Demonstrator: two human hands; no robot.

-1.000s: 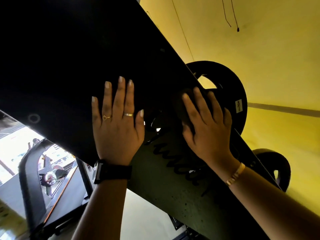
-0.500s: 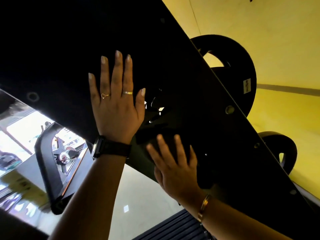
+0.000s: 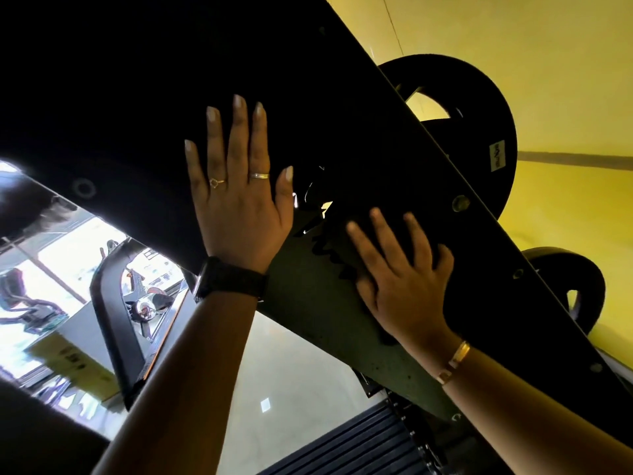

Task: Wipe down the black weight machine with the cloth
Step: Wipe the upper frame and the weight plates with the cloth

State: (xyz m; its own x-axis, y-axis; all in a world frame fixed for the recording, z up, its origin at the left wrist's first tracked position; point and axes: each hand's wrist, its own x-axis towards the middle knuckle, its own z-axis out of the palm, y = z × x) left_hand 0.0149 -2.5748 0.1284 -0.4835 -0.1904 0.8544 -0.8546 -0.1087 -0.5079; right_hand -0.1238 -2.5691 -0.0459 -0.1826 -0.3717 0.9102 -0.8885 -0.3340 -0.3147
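Both hands flat, fingers straight: left hand on black machine, right hand pressing cloth; plate sticker unreadable.

No wording legible anywhere. On the large weight plate, at its 3 o'clock rim, a small pale label with dark print turned sideways, too small to make out. Label narrow, long side running up and down against the black disc. On the greenish lower face of the black weight machine, toward the 12 o'clock end of that face, dark looping lettering, partly covered and unreadable. Far off at 8 o'clock of the view, a yellow box with dark marks on its side, blurred beyond reading.
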